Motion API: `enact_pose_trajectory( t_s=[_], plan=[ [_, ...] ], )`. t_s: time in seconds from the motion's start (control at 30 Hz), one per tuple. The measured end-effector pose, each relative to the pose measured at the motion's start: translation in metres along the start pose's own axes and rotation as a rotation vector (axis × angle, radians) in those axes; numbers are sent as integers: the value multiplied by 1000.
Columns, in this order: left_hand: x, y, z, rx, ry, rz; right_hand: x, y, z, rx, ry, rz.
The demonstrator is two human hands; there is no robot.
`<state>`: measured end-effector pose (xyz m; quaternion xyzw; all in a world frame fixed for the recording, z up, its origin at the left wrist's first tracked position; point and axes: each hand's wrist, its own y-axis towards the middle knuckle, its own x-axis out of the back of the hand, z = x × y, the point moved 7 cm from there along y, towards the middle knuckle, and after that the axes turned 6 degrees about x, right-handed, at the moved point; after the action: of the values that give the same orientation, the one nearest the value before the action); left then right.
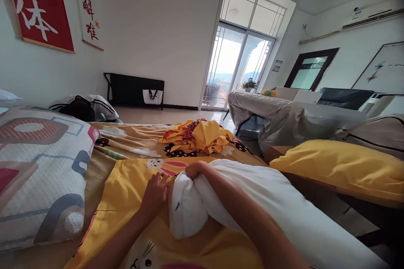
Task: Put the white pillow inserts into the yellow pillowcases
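Note:
A yellow pillowcase (pixel 126 185) printed with white rabbits lies spread flat on the bed in front of me. Across its right side rests a plump white pillow (pixel 261 189), one end bunched up over the yellow cloth. My right hand (pixel 195 170) is closed on the gathered end of this pillow, its fingertips partly hidden. Just to the left, my left hand (pixel 155 190) has its fingers bent on the yellow fabric and seems to pinch it beside the pillow's end. The exact grip of the left fingers is partly hidden.
A patterned pillow (pixel 41 176) lies at the left. Crumpled yellow cloth (pixel 202 134) sits further back on the brown printed sheet (pixel 126 138). A yellow pillow (pixel 344 168) is on the right. Beyond stand a plastic-covered table (pixel 284 113) and a black folded frame (pixel 135 90) against the wall.

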<state>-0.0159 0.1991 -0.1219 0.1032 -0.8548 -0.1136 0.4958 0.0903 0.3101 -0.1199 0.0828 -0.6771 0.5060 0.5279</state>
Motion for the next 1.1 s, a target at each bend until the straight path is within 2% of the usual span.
enact_pose_trajectory(
  t_s=[0.07, 0.17, 0.23, 0.33, 0.43, 0.53, 0.63, 0.7, 0.77, 0.87, 0.93, 1.03, 1.1],
  plan=[
    [-3, -26, -6, -84, 73, 37, 0, -6, -10, -26, -20, 21],
    [-16, -60, -12, -244, 186, 220, 2, -13, -12, -40, -39, 23],
    [-19, -74, -13, -311, 261, 317, 7, -17, -8, -45, -41, 2],
    [-10, -87, -18, -390, 292, 428, 17, -27, -2, -80, -40, -61],
    [11, -98, -34, -494, 216, 505, 23, -42, 3, -156, -33, -177],
    [37, -101, -49, -508, 93, 456, 17, -61, 15, -244, -30, -341],
    [55, -95, -53, -460, 42, 369, 3, -84, 38, -269, -57, -528],
    [58, -92, -51, -424, 13, 366, -4, -103, 57, -225, -108, -656],
    [57, -90, -47, -395, -16, 392, -10, -125, 79, -72, -193, -760],
    [51, -90, -41, -372, -6, 421, -30, -156, 109, 269, -265, -746],
    [46, -91, -39, -381, 23, 434, -50, -168, 116, 365, -263, -669],
    [37, -97, -42, -424, 142, 441, -69, -163, 109, 258, -326, -633],
    [34, -103, -46, -448, 205, 462, -66, -150, 102, 172, -368, -635]
  ],
)
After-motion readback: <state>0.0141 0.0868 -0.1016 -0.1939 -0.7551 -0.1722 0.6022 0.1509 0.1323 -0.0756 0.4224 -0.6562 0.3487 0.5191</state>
